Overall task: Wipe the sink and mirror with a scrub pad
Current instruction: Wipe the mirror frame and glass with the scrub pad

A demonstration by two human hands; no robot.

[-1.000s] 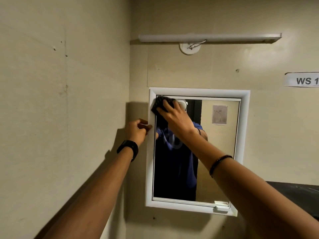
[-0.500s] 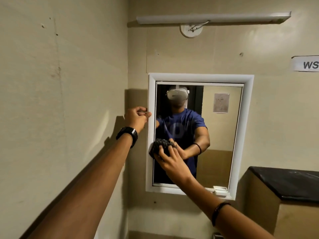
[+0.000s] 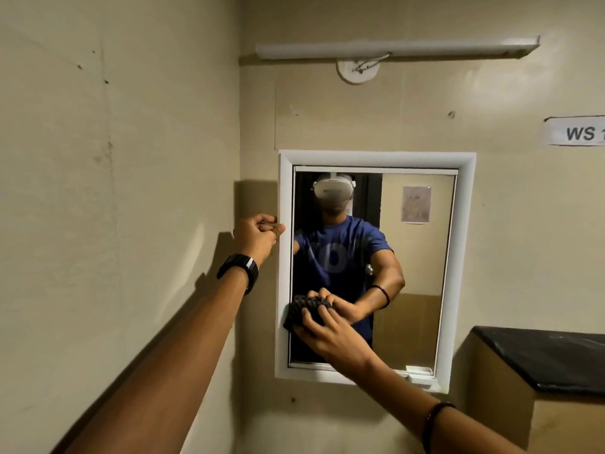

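Observation:
A white-framed mirror [image 3: 463,263] hangs on the beige wall ahead. My right hand [image 3: 330,335] presses a dark knobbly scrub pad [image 3: 302,311] flat against the glass at the mirror's lower left, close to the frame. My left hand [image 3: 257,235], with a black watch on its wrist, grips the frame's left edge at mid height, fingers curled around it. The glass reflects a person in a blue shirt. No sink is in view.
A side wall runs close along the left. A ledge with a black top [image 3: 543,358] juts out at lower right. A tube light [image 3: 393,49] is mounted above the mirror, and a paper label [image 3: 576,132] sits at right. A small white catch [image 3: 420,371] is on the frame's bottom edge.
My right hand has slid the scrub pad from the mirror's top left corner down its left side to the lower left. My left hand has stayed on the frame's edge.

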